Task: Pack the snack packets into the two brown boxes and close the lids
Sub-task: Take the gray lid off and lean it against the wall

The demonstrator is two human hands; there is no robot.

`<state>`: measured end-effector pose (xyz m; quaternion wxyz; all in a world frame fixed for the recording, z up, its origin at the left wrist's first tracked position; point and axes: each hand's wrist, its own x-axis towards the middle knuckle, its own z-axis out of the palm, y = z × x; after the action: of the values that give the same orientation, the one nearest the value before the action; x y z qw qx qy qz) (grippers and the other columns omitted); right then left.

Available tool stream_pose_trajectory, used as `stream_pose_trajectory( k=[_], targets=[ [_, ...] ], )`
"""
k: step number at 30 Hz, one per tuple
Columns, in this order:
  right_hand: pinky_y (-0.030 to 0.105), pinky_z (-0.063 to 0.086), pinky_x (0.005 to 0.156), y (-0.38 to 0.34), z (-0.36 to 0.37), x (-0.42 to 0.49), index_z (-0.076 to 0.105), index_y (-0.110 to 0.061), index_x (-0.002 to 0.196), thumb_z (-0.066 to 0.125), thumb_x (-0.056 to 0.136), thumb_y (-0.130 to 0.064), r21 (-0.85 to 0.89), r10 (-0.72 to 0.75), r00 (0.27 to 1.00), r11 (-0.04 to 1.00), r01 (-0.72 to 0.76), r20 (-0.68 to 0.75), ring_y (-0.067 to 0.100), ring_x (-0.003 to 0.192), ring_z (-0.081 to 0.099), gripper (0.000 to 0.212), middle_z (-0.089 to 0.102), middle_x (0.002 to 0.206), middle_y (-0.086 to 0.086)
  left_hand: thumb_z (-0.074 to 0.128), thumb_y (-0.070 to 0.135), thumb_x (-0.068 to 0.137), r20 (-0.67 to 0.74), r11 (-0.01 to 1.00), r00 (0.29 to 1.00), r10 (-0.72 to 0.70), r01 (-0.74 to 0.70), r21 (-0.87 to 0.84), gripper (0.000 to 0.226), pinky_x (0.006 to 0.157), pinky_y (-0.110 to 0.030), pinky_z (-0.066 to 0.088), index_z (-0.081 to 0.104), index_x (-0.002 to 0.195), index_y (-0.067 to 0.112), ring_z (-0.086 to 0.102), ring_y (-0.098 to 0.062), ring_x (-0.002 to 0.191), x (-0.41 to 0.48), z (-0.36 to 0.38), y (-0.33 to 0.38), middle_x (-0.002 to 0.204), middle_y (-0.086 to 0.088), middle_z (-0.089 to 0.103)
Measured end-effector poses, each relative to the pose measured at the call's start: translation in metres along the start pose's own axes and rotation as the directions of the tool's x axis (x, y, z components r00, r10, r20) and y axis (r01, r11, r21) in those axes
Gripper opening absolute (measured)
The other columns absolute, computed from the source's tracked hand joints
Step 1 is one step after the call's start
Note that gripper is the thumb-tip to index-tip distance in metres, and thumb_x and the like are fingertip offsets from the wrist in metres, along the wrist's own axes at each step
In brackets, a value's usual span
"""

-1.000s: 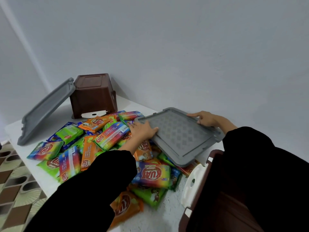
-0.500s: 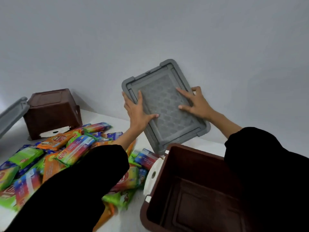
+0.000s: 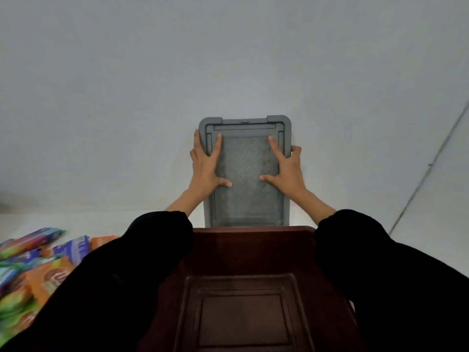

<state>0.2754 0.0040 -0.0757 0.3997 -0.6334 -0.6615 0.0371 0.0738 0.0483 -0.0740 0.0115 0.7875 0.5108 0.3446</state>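
Brown box (image 3: 243, 288): lay open and empty directly below me, ready for filling. Grey lid (image 3: 247, 174): tilted in mid-air half a second earlier, I had now stood it upright at the wall just behind the box, clear of the packing. Snack packets (image 3: 38, 270): heaped at left, none packed. Left hand (image 3: 206, 168), right hand (image 3: 285, 168): each gripped one side edge, thumb and forefinger spread on the face, other fingers hooked behind.

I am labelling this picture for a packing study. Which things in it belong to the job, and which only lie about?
Belong to the job:
grey lid, held by the left hand and right hand
open brown box
snack packets

Only surroundings:
white table
wall
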Motion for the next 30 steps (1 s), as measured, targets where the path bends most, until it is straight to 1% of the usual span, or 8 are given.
stream_pose_trajectory(
  k=[2, 3, 8, 11, 14, 17, 20, 30],
  targets=[
    [0.032, 0.027, 0.112, 0.005, 0.004, -0.002, 0.014, -0.034, 0.147, 0.081, 0.067, -0.027, 0.006, 0.024, 1.000, 1.000, -0.024, -0.007, 0.033, 0.130, 0.028, 0.105, 0.020, 0.136, 0.019, 0.086, 0.046, 0.048, 0.004, 1.000, 1.000, 0.006, -0.006, 0.023, 0.132, 0.115, -0.047, 0.012, 0.003, 0.149, 0.026, -0.004, -0.042, 0.140, 0.001, 0.006, 0.002, 0.151, -0.025, -0.021],
    [0.032, 0.025, 0.113, 0.008, 0.005, -0.001, 0.013, -0.034, 0.148, 0.081, 0.068, -0.026, 0.012, 0.042, 0.999, 0.999, -0.042, -0.009, 0.033, 0.133, 0.025, 0.105, 0.018, 0.138, 0.020, 0.086, 0.046, 0.049, 0.005, 0.999, 1.000, 0.004, -0.004, 0.032, 0.132, 0.115, -0.047, 0.012, 0.002, 0.149, 0.025, -0.005, -0.042, 0.140, 0.004, 0.009, 0.005, 0.151, -0.025, -0.021],
    [0.037, 0.021, 0.115, 0.018, 0.014, 0.002, 0.014, -0.037, 0.147, 0.076, 0.074, -0.026, 0.004, 0.058, 0.998, 0.998, -0.058, -0.008, 0.034, 0.143, 0.010, 0.097, 0.004, 0.150, 0.021, 0.087, 0.041, 0.052, 0.023, 0.999, 0.999, -0.030, 0.030, 0.022, 0.131, 0.116, -0.046, 0.010, 0.001, 0.149, 0.024, -0.008, -0.041, 0.141, 0.011, 0.018, 0.004, 0.151, -0.024, -0.021],
    [0.038, 0.019, 0.116, 0.022, 0.020, 0.002, 0.014, -0.037, 0.147, 0.073, 0.078, -0.026, -0.009, 0.061, 0.998, 0.998, -0.061, -0.007, 0.033, 0.145, 0.002, 0.091, -0.002, 0.153, 0.020, 0.086, 0.039, 0.053, 0.026, 0.999, 0.999, -0.042, 0.042, 0.007, 0.129, 0.116, -0.046, 0.008, 0.002, 0.149, 0.023, -0.009, -0.040, 0.141, 0.011, 0.022, 0.002, 0.151, -0.024, -0.021],
    [0.038, 0.021, 0.115, 0.024, 0.022, 0.001, 0.013, -0.037, 0.147, 0.072, 0.079, -0.029, -0.026, 0.049, 0.999, 0.998, -0.049, -0.010, 0.033, 0.145, 0.001, 0.090, -0.006, 0.154, 0.019, 0.085, 0.039, 0.055, 0.029, 0.999, 0.999, -0.040, 0.040, 0.003, 0.127, 0.116, -0.045, 0.008, 0.002, 0.149, 0.022, -0.009, -0.039, 0.142, 0.010, 0.024, 0.001, 0.151, -0.024, -0.020],
    [0.038, 0.021, 0.115, 0.025, 0.022, 0.001, 0.012, -0.037, 0.147, 0.071, 0.079, -0.030, -0.032, 0.052, 0.999, 0.998, -0.052, -0.005, 0.033, 0.145, 0.000, 0.091, -0.008, 0.155, 0.018, 0.084, 0.041, 0.056, 0.031, 0.999, 0.998, -0.045, 0.045, 0.022, 0.126, 0.116, -0.045, 0.011, 0.001, 0.149, 0.023, -0.005, -0.039, 0.141, 0.009, 0.023, 0.001, 0.152, -0.024, -0.018],
    [0.038, 0.022, 0.115, 0.024, 0.021, 0.002, 0.012, -0.036, 0.147, 0.071, 0.079, -0.029, -0.024, 0.057, 0.998, 0.998, -0.057, 0.000, 0.034, 0.145, 0.000, 0.091, -0.010, 0.155, 0.018, 0.084, 0.041, 0.057, 0.028, 0.998, 0.998, -0.062, 0.061, 0.032, 0.126, 0.114, -0.045, 0.016, 0.001, 0.149, 0.023, -0.002, -0.039, 0.141, 0.009, 0.023, 0.003, 0.152, -0.024, -0.015],
    [0.037, 0.020, 0.115, 0.020, 0.019, 0.004, 0.013, -0.036, 0.147, 0.072, 0.079, -0.024, 0.017, 0.062, 0.998, 0.998, -0.063, 0.024, 0.031, 0.146, -0.003, 0.091, -0.011, 0.155, 0.016, 0.084, 0.038, 0.058, 0.013, 0.995, 0.995, -0.096, 0.096, 0.018, 0.125, 0.114, -0.044, 0.019, 0.000, 0.149, 0.023, -0.001, -0.038, 0.141, 0.006, 0.022, 0.006, 0.152, -0.023, -0.012]
  ],
)
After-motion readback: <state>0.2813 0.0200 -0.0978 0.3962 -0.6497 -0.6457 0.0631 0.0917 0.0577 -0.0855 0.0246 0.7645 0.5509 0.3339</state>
